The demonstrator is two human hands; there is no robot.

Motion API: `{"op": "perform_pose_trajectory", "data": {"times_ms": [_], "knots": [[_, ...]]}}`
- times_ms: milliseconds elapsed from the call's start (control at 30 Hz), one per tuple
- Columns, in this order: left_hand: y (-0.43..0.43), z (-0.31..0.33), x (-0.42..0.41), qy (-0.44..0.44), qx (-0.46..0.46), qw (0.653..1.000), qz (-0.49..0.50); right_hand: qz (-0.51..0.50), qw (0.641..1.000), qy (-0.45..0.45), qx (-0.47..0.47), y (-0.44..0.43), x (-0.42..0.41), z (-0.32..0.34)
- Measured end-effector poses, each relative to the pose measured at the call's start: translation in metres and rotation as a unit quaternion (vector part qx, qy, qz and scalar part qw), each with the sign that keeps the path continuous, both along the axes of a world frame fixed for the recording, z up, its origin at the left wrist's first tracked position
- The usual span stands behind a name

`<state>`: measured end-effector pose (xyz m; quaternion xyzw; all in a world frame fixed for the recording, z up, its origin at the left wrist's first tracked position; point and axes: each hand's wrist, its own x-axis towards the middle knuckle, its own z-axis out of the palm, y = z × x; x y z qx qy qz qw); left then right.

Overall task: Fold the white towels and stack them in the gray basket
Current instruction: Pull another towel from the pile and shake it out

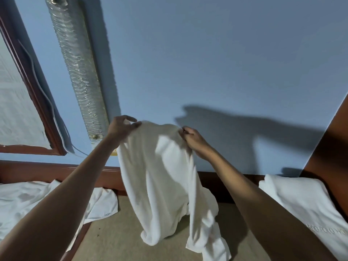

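Seen from the head camera, both hands hold a white towel (160,176) up before a blue wall (216,53). The left hand (122,128) pinches its upper left corner between thumb and curled fingers; the right hand (192,138) has its fingers curled tight on the upper right edge. The towel hangs bunched, its lower end touching a beige surface (116,232). More white cloth (28,200) lies to the left, a folded white piece (305,204) to the right, and a silver duct (79,72) runs up the wall.
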<state>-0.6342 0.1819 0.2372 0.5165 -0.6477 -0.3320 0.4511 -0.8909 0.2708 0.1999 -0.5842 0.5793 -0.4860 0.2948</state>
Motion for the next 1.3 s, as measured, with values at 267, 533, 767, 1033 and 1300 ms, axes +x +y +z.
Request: {"op": "perform_pose_trajectory", "data": {"times_ms": [267, 533, 767, 1033, 1300], "knots": [[0.050, 0.057, -0.034, -0.020, 0.112, 0.914, -0.389, 0.068, 0.988, -0.002, -0.140, 0.015, 0.018, 0.096], [0.044, 0.057, -0.046, -0.017, -0.007, 0.948, -0.316, 0.035, 0.988, 0.146, -0.024, 0.021, -0.004, 0.039], [0.023, 0.043, -0.034, 0.116, -0.012, 0.978, -0.176, -0.069, 0.989, 0.125, 0.044, 0.015, -0.018, -0.039], [0.004, -0.008, -0.001, 0.029, 0.093, 0.995, -0.016, -0.014, 0.995, 0.045, -0.087, 0.030, -0.013, 0.003], [0.045, 0.022, -0.040, -0.107, 0.123, 0.902, -0.400, 0.093, 0.994, 0.031, -0.052, 0.029, 0.002, 0.054]]}}
